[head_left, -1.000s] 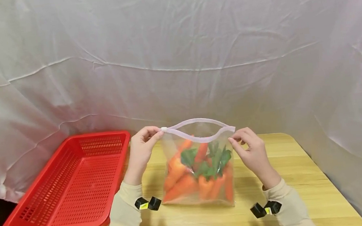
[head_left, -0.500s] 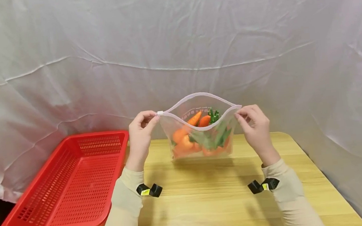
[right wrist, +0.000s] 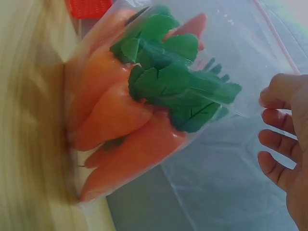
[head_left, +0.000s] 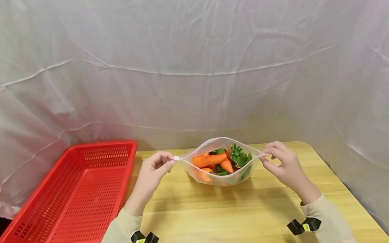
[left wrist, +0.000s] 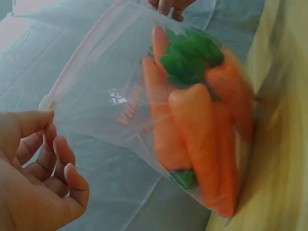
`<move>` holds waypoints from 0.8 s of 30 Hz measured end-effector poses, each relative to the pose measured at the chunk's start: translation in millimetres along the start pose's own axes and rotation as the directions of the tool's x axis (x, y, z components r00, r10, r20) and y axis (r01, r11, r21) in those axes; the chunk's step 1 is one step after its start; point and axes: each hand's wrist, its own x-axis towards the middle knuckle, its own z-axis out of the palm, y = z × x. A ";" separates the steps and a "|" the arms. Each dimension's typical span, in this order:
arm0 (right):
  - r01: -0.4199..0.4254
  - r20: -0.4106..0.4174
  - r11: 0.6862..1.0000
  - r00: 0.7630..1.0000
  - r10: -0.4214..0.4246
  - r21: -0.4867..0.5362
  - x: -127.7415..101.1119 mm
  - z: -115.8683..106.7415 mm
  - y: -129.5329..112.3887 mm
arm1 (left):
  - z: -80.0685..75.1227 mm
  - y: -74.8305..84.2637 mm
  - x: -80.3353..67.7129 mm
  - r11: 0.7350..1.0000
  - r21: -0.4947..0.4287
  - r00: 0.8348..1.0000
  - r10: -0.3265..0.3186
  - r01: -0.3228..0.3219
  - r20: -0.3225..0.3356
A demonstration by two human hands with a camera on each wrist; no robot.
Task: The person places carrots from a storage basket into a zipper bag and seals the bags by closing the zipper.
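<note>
Where both hands (head_left: pixel 220 166) pinch, bag (head_left: pixel 221 179) between.

Long beige sleeves (head_left: pixel 116 242) cover both arms, each wrist carrying a small black clip (head_left: pixel 145 240) with a yellow tag.

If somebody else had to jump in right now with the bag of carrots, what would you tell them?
Left hand: pinches the bag's left top corner, by the zipper end.
Right hand: pinches the right top corner.
The bag sits on the table, mouth pulled wide open, carrots with green tops inside.
The red basket stands at the left with nothing visible in it.
Done: bag open and set down.
Left: probably moving the carrots to the basket; none is out yet.
</note>
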 end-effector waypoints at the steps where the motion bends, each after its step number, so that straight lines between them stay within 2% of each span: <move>1: -0.004 0.011 1.000 1.000 0.004 0.000 -1.9 -0.8 0.0 | 0.4 -0.5 -2.9 1.000 0.011 1.000 -0.001 0.001 0.020; 4: -0.022 0.022 1.000 1.000 0.022 -0.008 -7.0 -0.6 1.0 | 3.8 -2.9 -10.0 1.000 0.000 0.996 -0.031 0.031 0.089; 7: -0.037 0.018 0.999 0.999 0.037 -0.016 -11.6 2.1 1.7 | 9.3 -4.8 -14.6 0.996 -0.039 0.983 -0.074 0.082 0.168; 10: -0.040 0.016 0.999 0.999 0.040 -0.022 -15.2 5.3 1.6 | 13.4 -6.4 -17.0 0.986 -0.090 0.960 -0.111 0.138 0.257; 13: -0.047 0.018 0.999 0.999 0.047 -0.018 -17.2 7.4 1.2 | 14.2 -7.9 -18.1 0.967 -0.156 0.924 -0.134 0.201 0.359; 15: -0.052 0.023 0.999 0.998 0.052 -0.014 -17.6 8.3 0.8 | 12.7 -8.6 -18.6 0.939 -0.217 0.889 -0.153 0.267 0.432; 17: -0.055 0.027 0.998 0.998 0.055 -0.007 -17.9 9.4 0.6 | 11.1 -9.4 -18.9 0.895 -0.273 0.846 -0.182 0.354 0.501; 19: -0.048 0.027 0.999 0.998 0.049 -0.007 -17.9 10.5 0.6 | 10.8 -10.2 -19.4 0.840 -0.300 0.795 -0.227 0.452 0.563; 22: -0.042 0.028 0.999 0.999 0.042 -0.001 -18.3 11.7 0.8 | 14.3 -12.1 -20.8 0.757 -0.288 0.704 -0.300 0.586 0.643; 24: -0.034 0.027 0.999 0.999 0.034 0.001 -18.4 12.1 1.0 | 19.1 -13.0 -21.9 0.718 -0.268 0.653 -0.329 0.642 0.682</move>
